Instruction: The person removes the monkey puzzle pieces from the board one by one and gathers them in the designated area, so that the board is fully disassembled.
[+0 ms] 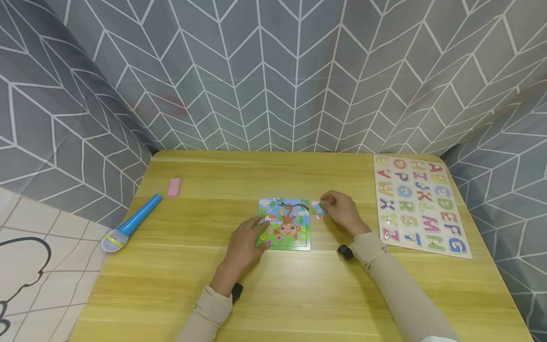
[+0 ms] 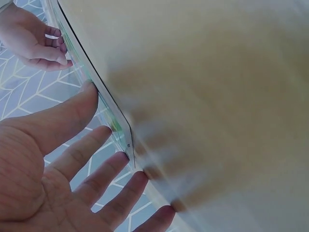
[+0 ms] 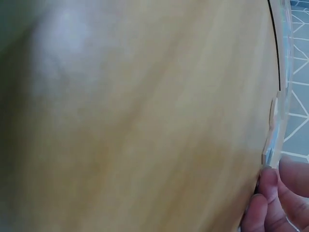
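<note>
A square jigsaw puzzle [image 1: 288, 237] with a cartoon monkey, a house and flowers lies flat on the table. My left hand [image 1: 244, 241] rests at its left edge, with fingertips on the picture and the fingers loosely spread. The left wrist view shows its thumb and fingers [image 2: 99, 176] along the thin board edge. Just right of the puzzle is a small puzzle piece [image 1: 315, 208] in blue and green. My right hand [image 1: 343, 213] pinches that piece at its right side. In the right wrist view the piece [image 3: 273, 137] appears edge-on beside the fingertips.
A white alphabet board [image 1: 420, 209] with coloured letters lies at the right. On the left are a blue toy microphone [image 1: 136, 218] and a pink block [image 1: 174, 187]. A grey patterned curtain [image 1: 273, 76] hangs behind the wooden table [image 1: 273, 304].
</note>
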Demonstrator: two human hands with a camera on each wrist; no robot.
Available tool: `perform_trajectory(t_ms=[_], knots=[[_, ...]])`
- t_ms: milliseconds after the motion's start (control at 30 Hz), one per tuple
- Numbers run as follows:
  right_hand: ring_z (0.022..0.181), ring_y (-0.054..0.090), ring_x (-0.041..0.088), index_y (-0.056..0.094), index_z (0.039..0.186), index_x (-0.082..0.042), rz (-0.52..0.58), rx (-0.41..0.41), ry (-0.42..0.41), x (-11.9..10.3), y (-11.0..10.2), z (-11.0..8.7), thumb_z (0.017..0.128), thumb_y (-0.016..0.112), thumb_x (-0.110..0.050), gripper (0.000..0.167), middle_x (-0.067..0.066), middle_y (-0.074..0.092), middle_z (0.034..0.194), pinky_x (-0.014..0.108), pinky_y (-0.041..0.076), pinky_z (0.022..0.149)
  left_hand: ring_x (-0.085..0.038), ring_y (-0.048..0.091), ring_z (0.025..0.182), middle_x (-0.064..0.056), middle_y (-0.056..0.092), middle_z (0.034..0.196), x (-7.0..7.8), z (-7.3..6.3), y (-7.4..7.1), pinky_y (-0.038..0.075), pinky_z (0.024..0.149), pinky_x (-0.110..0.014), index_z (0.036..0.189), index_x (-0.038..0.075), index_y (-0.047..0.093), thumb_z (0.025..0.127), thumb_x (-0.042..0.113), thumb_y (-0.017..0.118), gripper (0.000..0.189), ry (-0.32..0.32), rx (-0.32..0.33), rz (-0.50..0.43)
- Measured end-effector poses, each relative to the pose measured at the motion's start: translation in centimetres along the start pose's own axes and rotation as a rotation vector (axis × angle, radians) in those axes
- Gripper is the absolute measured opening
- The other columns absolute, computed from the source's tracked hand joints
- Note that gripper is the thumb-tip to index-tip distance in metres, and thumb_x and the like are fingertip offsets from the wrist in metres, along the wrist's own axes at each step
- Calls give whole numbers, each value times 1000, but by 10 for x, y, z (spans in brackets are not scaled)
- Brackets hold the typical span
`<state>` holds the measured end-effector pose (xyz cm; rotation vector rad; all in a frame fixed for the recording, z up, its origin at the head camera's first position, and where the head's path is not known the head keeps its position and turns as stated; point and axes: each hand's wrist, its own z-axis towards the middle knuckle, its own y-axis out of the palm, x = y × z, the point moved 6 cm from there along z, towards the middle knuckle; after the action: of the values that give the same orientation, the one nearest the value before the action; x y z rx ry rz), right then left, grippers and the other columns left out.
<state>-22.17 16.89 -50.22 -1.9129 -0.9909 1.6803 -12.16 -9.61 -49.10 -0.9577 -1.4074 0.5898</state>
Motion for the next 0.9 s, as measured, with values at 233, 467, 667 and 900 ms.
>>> perform_trajectory(t_ms=[233, 467, 667, 900], knots=[[83, 68, 29, 62, 125, 0, -50, -6, 35, -9, 1, -6, 102, 56, -25, 35, 22, 73, 105, 42, 58, 75, -40, 42, 143, -15, 48, 153, 1, -1, 0, 37, 114, -64, 141, 11, 59, 90, 25, 75, 55, 6, -2, 6], [68, 57, 20, 63, 124, 1, -86, 9, -40, -45, 15, -13, 98, 65, -24, 36, 11, 65, 86, 29, 47, 58, -40, 43, 143, -15, 49, 153, 5, 1, 2, 38, 114, -63, 143, 13, 57, 89, 25, 77, 59, 3, -3, 2], [91, 58, 27, 66, 119, 1, -92, -30, -126, -72, 38, -11, 93, 72, -20, 33, 16, 63, 103, 40, 53, 79, -40, 42, 144, -15, 47, 154, 7, 0, 6, 35, 115, -65, 144, 15, 56, 87, 26, 79, 62, -3, -16, -7], [102, 58, 29, 68, 116, 0, -106, -60, -174, -91, 59, -5, 86, 79, -18, 37, 14, 63, 111, 41, 55, 89, -40, 43, 142, -15, 48, 153, 9, 1, 7, 38, 113, -64, 143, 13, 57, 86, 27, 79, 63, 24, -7, 17]])
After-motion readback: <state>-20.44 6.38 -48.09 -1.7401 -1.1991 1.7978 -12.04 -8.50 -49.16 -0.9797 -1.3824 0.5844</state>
